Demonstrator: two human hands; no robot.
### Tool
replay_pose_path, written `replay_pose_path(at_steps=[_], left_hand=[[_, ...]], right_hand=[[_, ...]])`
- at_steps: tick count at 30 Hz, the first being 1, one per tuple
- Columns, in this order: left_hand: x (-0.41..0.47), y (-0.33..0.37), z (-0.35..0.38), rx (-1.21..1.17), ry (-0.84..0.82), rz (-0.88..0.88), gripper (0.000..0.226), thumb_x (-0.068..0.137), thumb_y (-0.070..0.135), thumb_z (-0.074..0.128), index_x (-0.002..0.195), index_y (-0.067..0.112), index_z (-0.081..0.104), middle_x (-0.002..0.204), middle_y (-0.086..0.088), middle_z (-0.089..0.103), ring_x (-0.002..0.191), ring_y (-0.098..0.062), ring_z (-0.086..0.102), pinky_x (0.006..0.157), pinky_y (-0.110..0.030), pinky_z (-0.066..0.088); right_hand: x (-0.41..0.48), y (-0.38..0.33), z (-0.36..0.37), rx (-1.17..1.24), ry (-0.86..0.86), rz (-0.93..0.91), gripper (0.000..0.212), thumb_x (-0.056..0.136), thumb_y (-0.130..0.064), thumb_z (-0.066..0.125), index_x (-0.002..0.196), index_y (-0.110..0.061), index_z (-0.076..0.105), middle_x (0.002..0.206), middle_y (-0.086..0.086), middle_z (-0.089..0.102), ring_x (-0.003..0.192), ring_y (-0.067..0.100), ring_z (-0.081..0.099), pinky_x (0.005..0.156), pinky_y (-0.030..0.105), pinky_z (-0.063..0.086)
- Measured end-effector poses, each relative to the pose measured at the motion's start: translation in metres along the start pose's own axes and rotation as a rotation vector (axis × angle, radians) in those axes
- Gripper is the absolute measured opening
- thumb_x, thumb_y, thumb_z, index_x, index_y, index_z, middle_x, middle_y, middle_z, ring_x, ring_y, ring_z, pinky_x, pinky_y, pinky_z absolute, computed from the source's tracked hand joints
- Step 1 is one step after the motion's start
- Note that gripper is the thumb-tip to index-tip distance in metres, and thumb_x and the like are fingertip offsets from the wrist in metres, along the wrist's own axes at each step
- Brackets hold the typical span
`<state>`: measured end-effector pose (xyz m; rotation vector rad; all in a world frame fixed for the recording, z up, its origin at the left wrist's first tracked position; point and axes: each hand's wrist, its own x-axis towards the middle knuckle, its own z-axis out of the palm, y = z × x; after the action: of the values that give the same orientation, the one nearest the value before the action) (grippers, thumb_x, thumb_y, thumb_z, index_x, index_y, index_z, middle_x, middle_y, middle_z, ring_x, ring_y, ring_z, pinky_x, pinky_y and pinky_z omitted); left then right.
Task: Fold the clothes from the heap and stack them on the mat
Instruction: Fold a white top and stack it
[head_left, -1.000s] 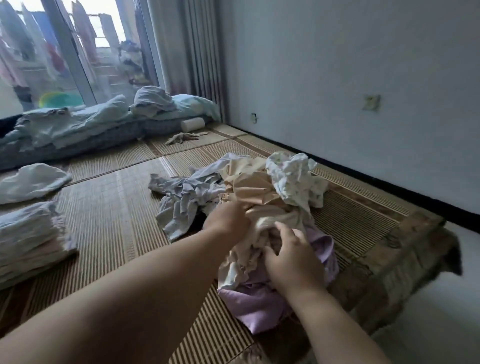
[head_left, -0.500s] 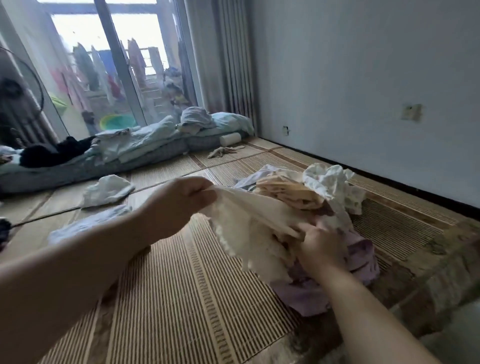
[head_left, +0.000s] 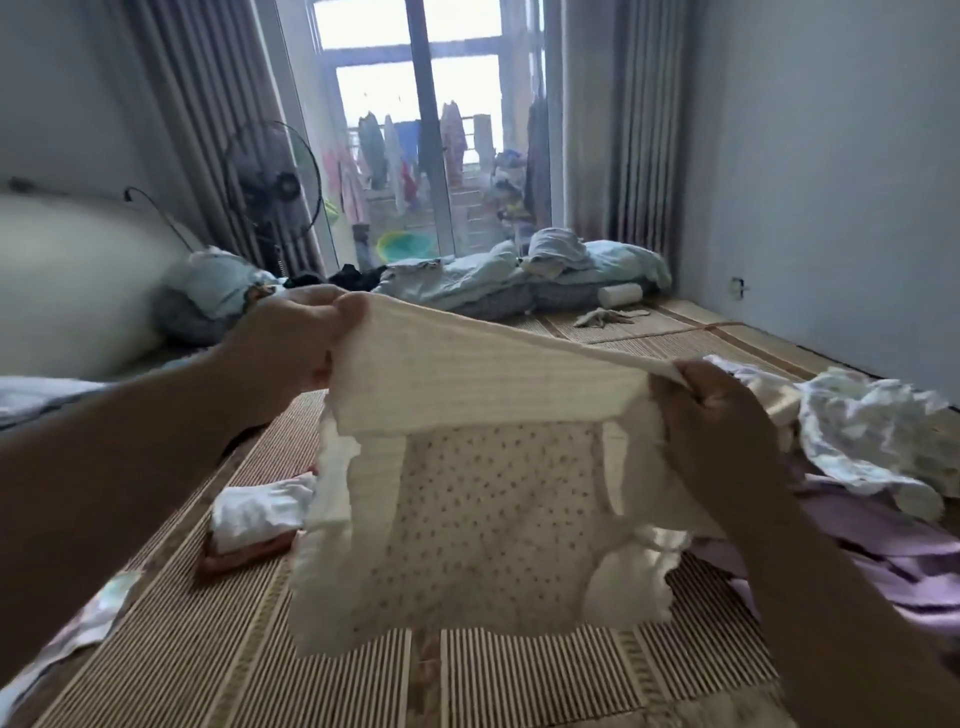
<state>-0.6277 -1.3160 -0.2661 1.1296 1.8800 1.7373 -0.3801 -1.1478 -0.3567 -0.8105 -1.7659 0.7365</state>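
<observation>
Since the earlier frame we have pulled the cream garment (head_left: 483, 467) clear of the heap (head_left: 872, 452) and raised it, so that it now hangs spread across the middle of the frame instead of trailing bunched from the clothes. At the lower left edge a pale patterned cloth (head_left: 104, 608) lies flat on the woven mat (head_left: 218, 665), and a little to its right a small folded white piece (head_left: 260, 512) rests on something reddish. Our left hand (head_left: 291, 338), at centre left, is curled and pinches the garment's upper left corner between thumb and fingers. From there the ribbed top edge runs taut, sloping slightly down to the right. The dotted panel with its frilled sides hangs below both hands. Its lower hem is just above the mat or touching it; we cannot tell which. Our right hand (head_left: 711, 415), at centre right and a little lower than the left, grips the upper right corner in a closed fist. Beyond it, at the right edge, the heap lies on the mat, a crumpled white piece on top of purple cloth (head_left: 883, 551).
</observation>
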Motion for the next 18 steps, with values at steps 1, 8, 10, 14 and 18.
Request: replay_pose_path(at_steps=[1, 8, 10, 14, 18], left_hand=[[0.003, 0.0, -0.009, -0.005, 0.032, -0.001, 0.021, 0.098, 0.018, 0.048, 0.079, 0.014, 0.056, 0.058, 0.0, 0.046, 0.047, -0.012, 0.043, 0.046, -0.019, 0.035], [0.023, -0.073, -0.02, 0.197, 0.187, -0.202, 0.013, 0.098, 0.018, 0.05, 0.088, 0.015, 0.058, 0.066, -0.006, 0.047, 0.052, -0.017, 0.042, 0.05, -0.022, 0.032], [0.018, -0.113, -0.002, 0.238, 0.19, -0.313, 0.012, 0.097, 0.016, 0.052, 0.089, 0.013, 0.06, 0.072, -0.008, 0.05, 0.055, -0.017, 0.043, 0.049, -0.021, 0.033], [-0.015, -0.181, 0.052, 0.442, -0.061, -0.307, 0.04, 0.084, 0.031, 0.071, 0.119, 0.014, 0.061, 0.105, -0.005, 0.066, 0.088, -0.016, 0.064, 0.073, -0.029, 0.054], [-0.048, -0.197, 0.108, 0.463, -0.463, -0.177, 0.104, 0.051, 0.059, 0.081, 0.141, 0.048, 0.031, 0.133, 0.023, 0.043, 0.116, 0.003, 0.049, 0.09, -0.006, 0.04]], right_hand=[[0.001, -0.003, 0.003, 0.039, -0.039, 0.031, 0.029, 0.086, -0.04, 0.052, 0.072, -0.016, 0.062, 0.059, -0.009, 0.061, 0.058, 0.002, 0.053, 0.054, 0.02, 0.036], [-0.007, 0.042, 0.073, 0.354, -0.439, 0.555, 0.009, 0.087, -0.018, 0.065, 0.085, -0.01, 0.07, 0.081, 0.017, 0.066, 0.072, 0.029, 0.06, 0.074, 0.049, 0.053], [-0.016, 0.061, 0.097, 0.299, -0.516, 0.656, 0.012, 0.09, -0.008, 0.061, 0.098, -0.001, 0.067, 0.089, 0.021, 0.064, 0.079, 0.03, 0.059, 0.081, 0.048, 0.052], [-0.021, 0.084, 0.126, 0.235, -0.634, 0.738, 0.025, 0.093, -0.001, 0.053, 0.118, 0.0, 0.058, 0.092, 0.013, 0.061, 0.08, 0.023, 0.061, 0.078, 0.037, 0.053], [-0.012, 0.074, 0.133, 0.52, -0.673, 0.819, 0.025, 0.097, -0.004, 0.047, 0.122, -0.006, 0.052, 0.098, 0.015, 0.06, 0.086, 0.024, 0.063, 0.073, 0.034, 0.056]])
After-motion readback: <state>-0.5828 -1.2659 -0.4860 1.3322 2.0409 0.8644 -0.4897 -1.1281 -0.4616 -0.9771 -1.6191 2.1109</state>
